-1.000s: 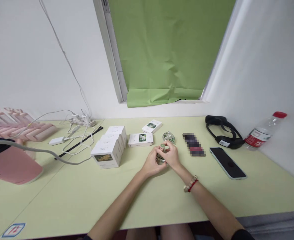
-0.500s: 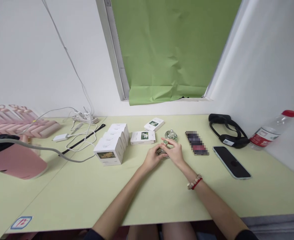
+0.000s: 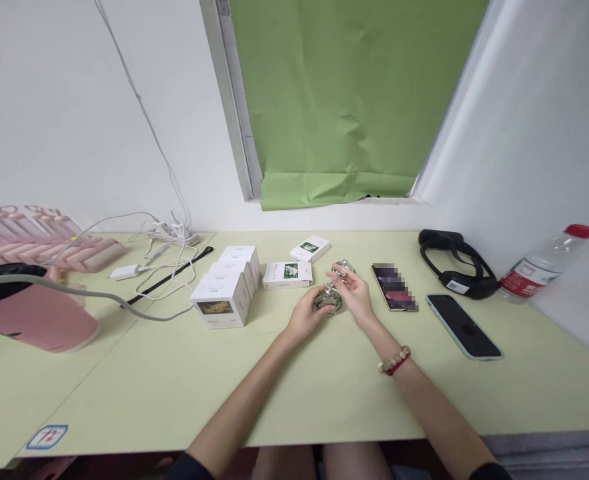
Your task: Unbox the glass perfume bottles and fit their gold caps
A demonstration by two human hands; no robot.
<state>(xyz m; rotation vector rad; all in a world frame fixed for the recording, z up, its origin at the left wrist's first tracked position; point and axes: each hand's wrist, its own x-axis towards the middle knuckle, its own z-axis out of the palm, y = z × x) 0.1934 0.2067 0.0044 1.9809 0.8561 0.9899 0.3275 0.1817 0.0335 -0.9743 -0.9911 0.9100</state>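
My left hand [image 3: 306, 313] is wrapped round the side of a small round glass bottle [image 3: 330, 305] with green leafy patterning, low over the table. The bottle's narrow neck [image 3: 329, 288] shows bare. Just above and right of the neck, my right hand [image 3: 357, 297] pinches a small round cap [image 3: 341, 271] between its fingertips, apart from the bottle. A second glass bottle [image 3: 347, 265] of like look stands just behind my right hand, partly hidden by it. Two flat white boxes with flower pictures lie behind my left hand, the nearer box [image 3: 287, 275] and the farther box [image 3: 309, 249].
A row of white cartons [image 3: 220, 303] stands on the left, near white cables [image 3: 169, 290] and a pink container [image 3: 39, 317]. To the right lie a partly blurred phone [image 3: 395, 288], another phone [image 3: 463, 327], a black headset [image 3: 457, 267] and a plastic bottle [image 3: 537, 270].
My right hand has lifted the cap off the bottle's neck and moved slightly up and right. My left hand keeps hold of the bottle. The view has shifted slightly.
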